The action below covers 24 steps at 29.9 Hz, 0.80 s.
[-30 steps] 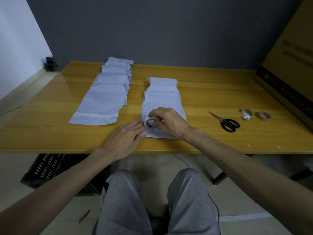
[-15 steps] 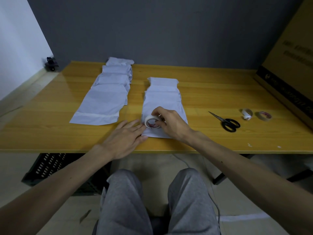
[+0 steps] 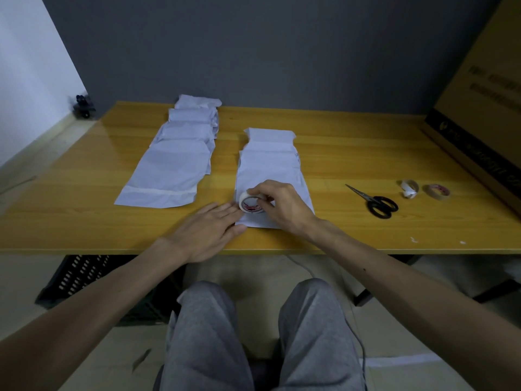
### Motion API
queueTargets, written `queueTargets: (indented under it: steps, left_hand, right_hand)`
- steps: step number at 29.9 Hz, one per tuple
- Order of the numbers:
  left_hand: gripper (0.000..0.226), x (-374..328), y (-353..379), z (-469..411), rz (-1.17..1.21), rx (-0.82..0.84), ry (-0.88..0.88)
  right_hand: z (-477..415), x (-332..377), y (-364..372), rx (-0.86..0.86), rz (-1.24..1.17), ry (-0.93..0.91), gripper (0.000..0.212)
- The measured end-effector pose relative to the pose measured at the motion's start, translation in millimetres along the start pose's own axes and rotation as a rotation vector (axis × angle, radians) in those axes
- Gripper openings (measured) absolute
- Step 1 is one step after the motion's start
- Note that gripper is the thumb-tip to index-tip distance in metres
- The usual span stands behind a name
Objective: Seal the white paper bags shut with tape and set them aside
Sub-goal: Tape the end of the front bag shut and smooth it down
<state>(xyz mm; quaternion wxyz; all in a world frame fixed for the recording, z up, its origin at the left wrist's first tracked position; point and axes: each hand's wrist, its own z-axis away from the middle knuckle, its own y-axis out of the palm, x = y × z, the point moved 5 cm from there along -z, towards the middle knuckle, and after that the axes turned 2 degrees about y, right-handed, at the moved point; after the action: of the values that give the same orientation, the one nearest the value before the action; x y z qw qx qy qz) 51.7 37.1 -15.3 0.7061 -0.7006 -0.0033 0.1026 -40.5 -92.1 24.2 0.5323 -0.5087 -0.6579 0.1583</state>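
Right hand (image 3: 284,206) grips a tape roll (image 3: 249,204), fingers closed around it, over the near end of the front white paper bag (image 3: 270,176) in the centre row on the wooden table (image 3: 352,153). Left hand (image 3: 208,231) lies flat, fingers extended, holding nothing, at that bag's near left corner. A second bag row (image 3: 180,156) lies left; scissors (image 3: 375,201) and two more tape rolls (image 3: 423,190) lie right.

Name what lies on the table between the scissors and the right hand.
Nothing: in the head view, only bare table separates the scissors from the right hand.
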Motion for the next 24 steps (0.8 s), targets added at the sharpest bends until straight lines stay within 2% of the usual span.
queueTargets:
  steps: [11,13,16,18,20,22,24]
  left_hand:
    - [0.109,-4.2,-3.4,-0.1,-0.047,-0.021,-0.032]
    - [0.095,-4.9,-3.9,-1.0,-0.056,-0.015,-0.032]
    - [0.059,-6.5,-6.0,-1.1,-0.076,0.003,-0.049]
    - [0.050,-7.5,-9.2,-2.5,-0.069,-0.012,-0.068]
    - [0.055,-8.8,-11.5,-4.8,-0.085,-0.021,-0.085]
    - [0.073,-10.7,-11.8,-6.4,-0.105,-0.028,-0.095]
    - [0.072,-11.1,-10.3,-7.2,-0.111,-0.046,-0.114]
  right_hand:
    - [1.1,-4.2,-16.3,0.105,0.154,-0.028,0.036]
    - [2.8,-6.4,-20.0,0.124,0.181,-0.030,0.036]
    - [5.1,-9.9,-25.4,0.145,0.218,-0.033,0.038]
    - [7.1,-12.5,-28.0,0.163,0.241,-0.028,0.037]
    - [8.8,-14.2,-30.1,0.174,0.251,-0.026,0.037]
    - [9.3,-15.1,-31.6,0.180,0.254,-0.023,0.037]
    - [9.8,-15.0,-33.4,0.188,0.256,-0.016,0.037]
